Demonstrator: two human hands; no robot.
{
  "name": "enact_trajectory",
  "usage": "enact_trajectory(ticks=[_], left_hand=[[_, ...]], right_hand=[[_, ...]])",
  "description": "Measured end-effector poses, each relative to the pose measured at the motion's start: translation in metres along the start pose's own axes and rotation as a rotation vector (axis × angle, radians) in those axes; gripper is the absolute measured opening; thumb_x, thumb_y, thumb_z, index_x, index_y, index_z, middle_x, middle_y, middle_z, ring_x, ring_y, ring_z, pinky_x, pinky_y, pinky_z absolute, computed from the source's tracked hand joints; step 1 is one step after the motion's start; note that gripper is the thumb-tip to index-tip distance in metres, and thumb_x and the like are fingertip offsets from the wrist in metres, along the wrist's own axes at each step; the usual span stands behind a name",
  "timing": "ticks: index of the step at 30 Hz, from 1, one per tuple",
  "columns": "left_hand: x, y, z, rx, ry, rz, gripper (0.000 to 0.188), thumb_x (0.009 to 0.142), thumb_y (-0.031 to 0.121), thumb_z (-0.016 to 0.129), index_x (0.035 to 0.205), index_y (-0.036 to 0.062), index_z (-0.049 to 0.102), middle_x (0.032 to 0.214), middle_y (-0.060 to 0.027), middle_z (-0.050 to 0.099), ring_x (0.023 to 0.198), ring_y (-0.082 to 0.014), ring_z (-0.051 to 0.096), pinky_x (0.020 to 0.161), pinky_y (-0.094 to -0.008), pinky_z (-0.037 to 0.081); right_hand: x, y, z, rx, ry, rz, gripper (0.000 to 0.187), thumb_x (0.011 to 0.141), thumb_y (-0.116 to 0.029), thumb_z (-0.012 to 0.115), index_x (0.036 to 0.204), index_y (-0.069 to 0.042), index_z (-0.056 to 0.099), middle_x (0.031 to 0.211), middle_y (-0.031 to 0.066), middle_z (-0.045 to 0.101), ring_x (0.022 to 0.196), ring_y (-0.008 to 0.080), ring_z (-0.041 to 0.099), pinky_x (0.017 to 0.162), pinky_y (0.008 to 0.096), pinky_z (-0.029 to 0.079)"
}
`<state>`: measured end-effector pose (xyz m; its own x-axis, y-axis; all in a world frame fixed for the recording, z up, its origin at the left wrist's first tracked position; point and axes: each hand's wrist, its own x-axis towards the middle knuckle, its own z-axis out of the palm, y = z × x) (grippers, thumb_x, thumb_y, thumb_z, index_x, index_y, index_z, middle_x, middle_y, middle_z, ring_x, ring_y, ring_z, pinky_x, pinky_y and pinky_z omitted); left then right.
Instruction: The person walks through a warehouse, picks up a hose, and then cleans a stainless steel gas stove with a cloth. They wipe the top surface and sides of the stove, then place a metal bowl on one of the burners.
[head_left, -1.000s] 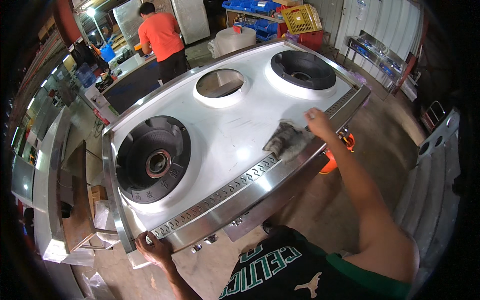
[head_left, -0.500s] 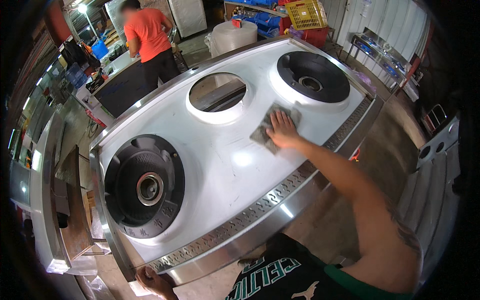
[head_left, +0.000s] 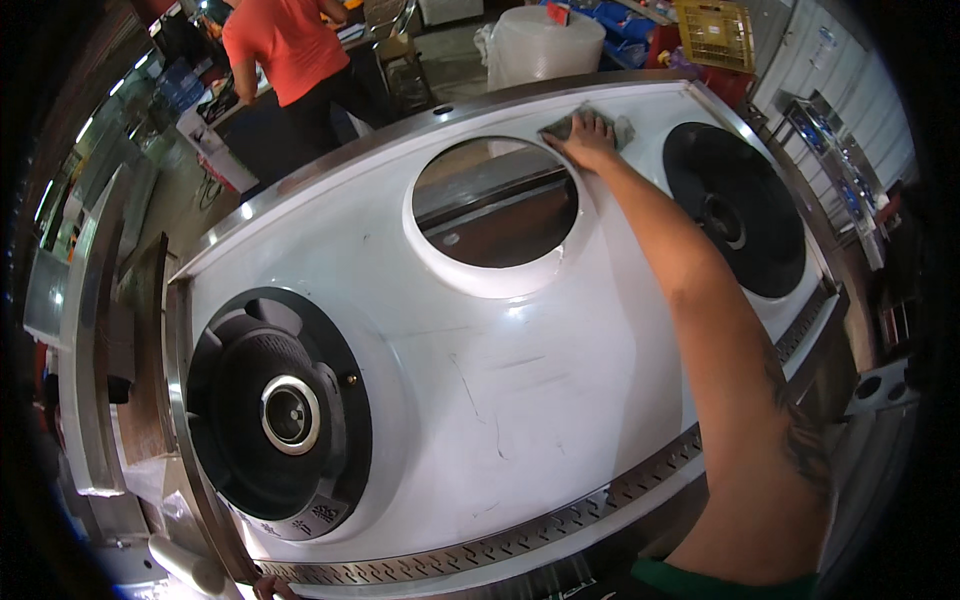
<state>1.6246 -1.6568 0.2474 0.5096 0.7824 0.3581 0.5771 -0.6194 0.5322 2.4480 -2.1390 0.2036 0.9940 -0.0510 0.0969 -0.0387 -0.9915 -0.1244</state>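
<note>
One grey cloth (head_left: 624, 131), probably light, limp and best held flat under the palm, lies at two o'clock from the white-rimmed opening (head_left: 500, 284), under the right hand (head_left: 588, 140), fingers spread; the left hand's (head_left: 272, 588) grip cannot be told.
</note>
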Motion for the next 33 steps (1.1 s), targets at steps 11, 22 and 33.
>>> enact_trajectory(ticks=[11, 22, 33], left_hand=[[-0.001, 0.012, -0.002, 0.04, -0.048, -0.094, 0.02, 0.097, 0.016, 0.063, 0.104, -0.0023, 0.065, 0.107, -0.0162, 0.067, 0.108, -0.0321, 0.061, 0.098, -0.045, 0.046], [-0.003, -0.051, 0.012, -0.294, 0.196, -0.152, 0.028, 0.082, 0.01, 0.067, 0.109, 0.0013, 0.063, 0.112, -0.011, 0.061, 0.111, -0.0306, 0.058, 0.103, -0.0442, 0.045], [-0.08, -0.122, -0.122, -0.176, -0.088, 0.375, 0.027, 0.081, 0.006, 0.076, 0.107, 0.0088, 0.069, 0.116, -0.0144, 0.062, 0.106, -0.0346, 0.06, 0.091, -0.0435, 0.05]], right_hand=[[0.015, -0.009, 0.0, 0.036, -0.03, -0.209, 0.111, 0.084, -0.089, 0.038, 0.159, -0.009, 0.026, 0.165, 0.0195, 0.024, 0.154, 0.0361, 0.021, 0.123, 0.0578, 0.016], [-0.272, 0.038, -0.02, -0.107, 0.015, -0.376, 0.069, 0.104, -0.043, 0.041, 0.157, 0.0, 0.03, 0.163, 0.0276, 0.024, 0.151, 0.0435, 0.024, 0.123, 0.053, 0.02], [-0.631, -0.164, -0.077, 0.245, -0.562, -0.699, 0.061, 0.106, -0.032, 0.043, 0.16, -0.009, 0.027, 0.169, 0.0222, 0.01, 0.157, 0.0379, 0.008, 0.126, 0.051, 0.012]])
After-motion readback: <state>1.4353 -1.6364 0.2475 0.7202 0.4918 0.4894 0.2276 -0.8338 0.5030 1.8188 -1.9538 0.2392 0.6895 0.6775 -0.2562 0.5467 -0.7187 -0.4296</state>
